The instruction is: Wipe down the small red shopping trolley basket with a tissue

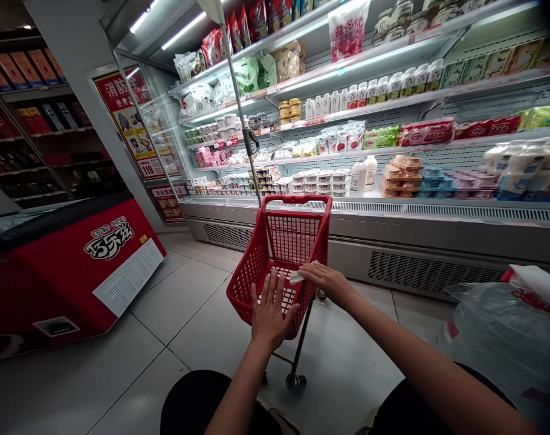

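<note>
A red plastic shopping basket cart (245,281) with latticed walls stands in front of me on a dark wheeled frame. My left hand (271,314) is open, fingers stretched and spread, over the basket's near end; whether the palm touches the rim is hard to tell. At the basket's right side, my right hand (327,283) pinches a piece of white tissue or cloth (296,278). Its fingers point left across the side wall. Through the gaps, no goods show inside the basket.
Behind the cart runs an open chiller (347,211) stocked with yogurt, milk bottles and packets. A red chest freezer (116,266) stands left. A large clear plastic bag (501,344) sits at right. One caster (295,382) rests on the tiles. A pole (241,109) rises behind the cart.
</note>
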Demonstrator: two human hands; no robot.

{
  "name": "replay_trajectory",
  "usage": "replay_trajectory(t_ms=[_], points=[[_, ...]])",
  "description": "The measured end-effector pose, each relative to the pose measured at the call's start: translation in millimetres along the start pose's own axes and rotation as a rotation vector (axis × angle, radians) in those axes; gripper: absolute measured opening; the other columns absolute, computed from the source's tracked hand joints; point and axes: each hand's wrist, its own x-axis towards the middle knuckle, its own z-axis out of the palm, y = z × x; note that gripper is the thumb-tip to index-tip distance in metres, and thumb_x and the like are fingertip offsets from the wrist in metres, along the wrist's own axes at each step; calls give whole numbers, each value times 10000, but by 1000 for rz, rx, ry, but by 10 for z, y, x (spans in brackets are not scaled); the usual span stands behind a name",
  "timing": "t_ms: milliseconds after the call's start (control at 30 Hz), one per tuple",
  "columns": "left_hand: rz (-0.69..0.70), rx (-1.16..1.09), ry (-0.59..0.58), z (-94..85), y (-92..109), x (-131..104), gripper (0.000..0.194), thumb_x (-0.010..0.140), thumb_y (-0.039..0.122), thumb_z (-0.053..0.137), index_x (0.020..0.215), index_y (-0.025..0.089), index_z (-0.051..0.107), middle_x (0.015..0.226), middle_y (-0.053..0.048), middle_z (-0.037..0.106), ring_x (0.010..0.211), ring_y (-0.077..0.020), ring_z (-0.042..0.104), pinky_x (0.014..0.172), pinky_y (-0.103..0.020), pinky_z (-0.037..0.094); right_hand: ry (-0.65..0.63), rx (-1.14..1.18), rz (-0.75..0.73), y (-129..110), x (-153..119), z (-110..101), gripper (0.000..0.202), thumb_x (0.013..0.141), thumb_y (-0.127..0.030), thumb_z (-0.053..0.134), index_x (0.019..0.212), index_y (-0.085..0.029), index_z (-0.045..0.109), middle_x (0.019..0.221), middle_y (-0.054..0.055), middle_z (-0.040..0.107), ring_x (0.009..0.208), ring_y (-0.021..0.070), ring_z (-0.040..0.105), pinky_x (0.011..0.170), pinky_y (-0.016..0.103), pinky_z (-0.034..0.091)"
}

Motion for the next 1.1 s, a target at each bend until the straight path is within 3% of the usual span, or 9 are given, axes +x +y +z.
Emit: replay_trajectory(t_ms=[133,333,500,667,800,1000,1100], points=[[-2,8,-19,-47,-30,5,857,1037,634,381,1672,265,-61,1742,-93,179,1606,-281,189,1291,-606,-33,17,-13,61,38,-16,103,580,929,-4,482,1454,-232,573,1445,76,649,1376,213,570,1206,468,441],[84,-17,-75,-149,-228,-22,919,1008,695,408,1675,249,-39,1745,-100,167,1619,-276,118,1269,-597,-122,79,-33,135,-429,-151,162,652,937,9,436,1557,-193,458,1539,102,565,1446,241,497,1206,488,441],[220,-25,-143,-214,-461,14,777,1060,517,428,1674,312,-2,1752,-53,153,1617,-238,136,1267,-572,-143,85,-33,50,-657,-140,68,701,947,15,414,1610,-207,373,1573,95,525,1471,225,466,1210,476,440],[284,-34,-201,-225,-655,88,817,1055,456,454,1665,296,-66,1749,-58,168,1616,-233,142,1274,-581,-99,43,6,-112,-814,64,116,640,988,-48,453,1602,-220,388,1589,68,507,1486,210,443,1220,450,429],[311,-29,-219,-203,-741,153,790,1064,482,432,1662,323,-61,1745,-44,191,1612,-234,164,1290,-557,-45,51,35,-131,-600,84,124,676,976,-40,476,1615,-223,356,1557,62,548,1471,186,463,1211,434,437],[357,-69,-304,-253,-794,230,756,1073,523,389,1661,345,-51,1751,-28,150,1612,-229,167,1291,-562,-52,31,-1,72,188,-301,-190,773,917,-56,547,1633,-241,323,1606,91,482,1478,221,457,1234,469,404],[350,-93,-312,-288,-699,234,774,1070,501,398,1662,336,-73,1750,-32,146,1608,-230,186,1299,-561,-20,42,-41,159,246,-425,-224,768,922,-59,526,1636,-246,315,1613,80,476,1495,233,432,1235,484,406]])
